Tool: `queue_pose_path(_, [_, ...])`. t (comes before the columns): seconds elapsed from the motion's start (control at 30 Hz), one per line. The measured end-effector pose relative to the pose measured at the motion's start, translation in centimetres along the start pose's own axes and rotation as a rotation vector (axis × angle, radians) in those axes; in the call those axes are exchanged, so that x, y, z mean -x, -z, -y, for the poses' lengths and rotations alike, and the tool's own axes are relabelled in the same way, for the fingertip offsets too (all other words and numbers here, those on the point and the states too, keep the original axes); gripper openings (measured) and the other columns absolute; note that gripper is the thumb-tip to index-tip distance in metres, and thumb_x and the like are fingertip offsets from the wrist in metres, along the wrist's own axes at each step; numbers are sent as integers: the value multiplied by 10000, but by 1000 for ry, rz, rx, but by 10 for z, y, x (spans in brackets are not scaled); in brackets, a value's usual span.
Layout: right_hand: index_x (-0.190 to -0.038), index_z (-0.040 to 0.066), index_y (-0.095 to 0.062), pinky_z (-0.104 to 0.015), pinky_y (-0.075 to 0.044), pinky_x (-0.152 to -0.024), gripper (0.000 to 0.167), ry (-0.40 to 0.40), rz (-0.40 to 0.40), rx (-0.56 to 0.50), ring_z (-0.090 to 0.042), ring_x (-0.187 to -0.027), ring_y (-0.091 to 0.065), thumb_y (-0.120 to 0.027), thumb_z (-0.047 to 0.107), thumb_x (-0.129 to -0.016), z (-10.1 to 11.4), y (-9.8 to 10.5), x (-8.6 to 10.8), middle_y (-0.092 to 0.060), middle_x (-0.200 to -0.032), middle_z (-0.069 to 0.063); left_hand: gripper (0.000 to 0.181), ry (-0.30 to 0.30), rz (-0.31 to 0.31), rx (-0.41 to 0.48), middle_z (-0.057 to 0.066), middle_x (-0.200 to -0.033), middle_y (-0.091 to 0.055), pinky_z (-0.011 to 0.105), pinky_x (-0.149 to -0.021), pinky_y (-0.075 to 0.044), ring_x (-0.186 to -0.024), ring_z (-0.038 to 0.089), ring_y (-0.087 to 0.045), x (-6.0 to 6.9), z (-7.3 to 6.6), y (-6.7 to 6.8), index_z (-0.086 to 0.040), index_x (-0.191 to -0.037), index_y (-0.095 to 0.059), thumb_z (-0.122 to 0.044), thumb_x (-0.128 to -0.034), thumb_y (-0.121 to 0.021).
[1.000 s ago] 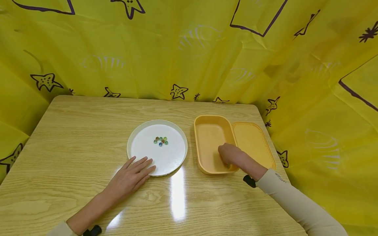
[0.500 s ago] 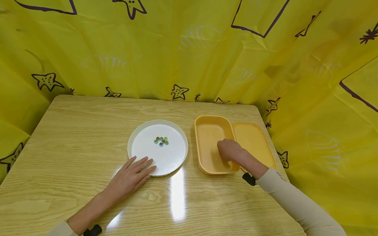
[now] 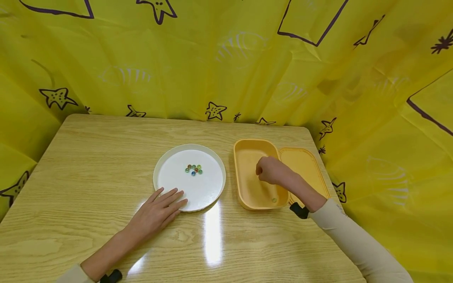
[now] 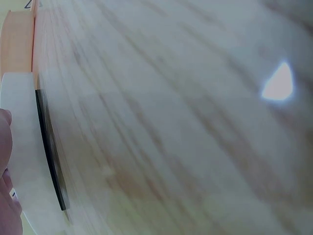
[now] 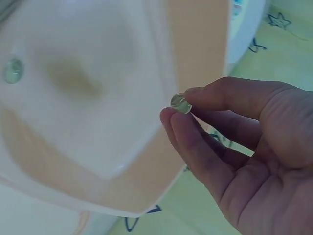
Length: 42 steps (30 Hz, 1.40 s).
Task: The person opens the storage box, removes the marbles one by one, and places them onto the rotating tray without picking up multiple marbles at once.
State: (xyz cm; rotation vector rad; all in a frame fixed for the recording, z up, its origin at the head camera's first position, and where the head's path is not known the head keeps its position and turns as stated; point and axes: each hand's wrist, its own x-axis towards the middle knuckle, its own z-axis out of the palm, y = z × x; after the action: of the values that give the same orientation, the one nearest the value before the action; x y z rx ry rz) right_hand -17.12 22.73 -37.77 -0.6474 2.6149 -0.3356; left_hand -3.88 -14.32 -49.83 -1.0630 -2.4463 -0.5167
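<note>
My right hand [image 3: 274, 169] is over the yellow-orange plastic box [image 3: 244, 196]. In the right wrist view its thumb and fingertips pinch a greenish glass marble [image 5: 181, 103]. Another marble [image 3: 274, 200] lies on the box floor near its front right corner. My left hand [image 3: 153, 214] rests with fingers spread on the near left rim of a round white tray [image 3: 209, 192]. Several glass marbles, among them a blue marble [image 3: 193, 173], sit clustered near the tray's middle. The left wrist view catches only a bit of the left fingers [image 4: 6, 147] against the tray's side.
A flat yellow-orange lid [image 3: 304, 171] lies right of the box, close against it. Both containers stand on a wood-grain table [image 3: 106, 157]. A yellow curtain [image 3: 184, 70] with sea-creature drawings hangs behind the table and along its sides.
My right hand has risen from the box floor and shifted a little toward the far left, with a marble pinched. The marble left in the box now shows fully. My left hand stays put.
</note>
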Motion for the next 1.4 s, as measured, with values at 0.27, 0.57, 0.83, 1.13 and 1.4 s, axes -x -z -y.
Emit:
queue_pose_path(0.27, [-986,-16,-765,-373,-569,-734,178,83,-96,-79,-224,-819,-675,-634,-42,-869,17,11,-2,-731,-953,-114,510,3,4,1,134,-1326,-624,569,-1040,-390,-1250,325,-558,0,0,0,-94,-1266,-677,-355,-1117,-265])
queue_pose_path(0.57, [-1021,36,-772,-334,-561,-745,131,134,-193,-184,-181,-842,-682,-696,79,-923,40,11,-16,-737,-937,-25,524,8,20,-6,135,-1329,-621,564,-1048,-381,-1255,325,-555,0,0,-1,-95,-1271,-675,-362,-1117,-251])
queue_pose_path(0.83, [-1034,34,-767,-295,-544,-736,133,194,-184,-283,-163,-822,-647,-701,79,-928,63,5,-37,-725,-925,-22,523,4,19,-17,134,-1322,-626,560,-1045,-384,-1247,327,-561,0,0,-1,-95,-1263,-678,-362,-1117,-252])
queue_pose_path(1.13, [-991,24,-771,-226,-536,-679,102,271,-143,-325,-118,-770,-640,-721,65,-913,93,-11,-60,-731,-902,-6,533,12,32,-21,133,-1336,-618,561,-1049,-381,-1259,324,-551,0,0,0,-100,-1272,-674,-373,-1116,-244])
queue_pose_path(1.4, [-927,38,-778,-176,-498,-646,56,318,-105,-273,-89,-736,-621,-734,65,-906,114,-31,-80,-720,-829,13,532,9,34,-21,130,-1341,-615,566,-1050,-384,-1266,323,-548,0,1,-1,-103,-1273,-674,-372,-1116,-243])
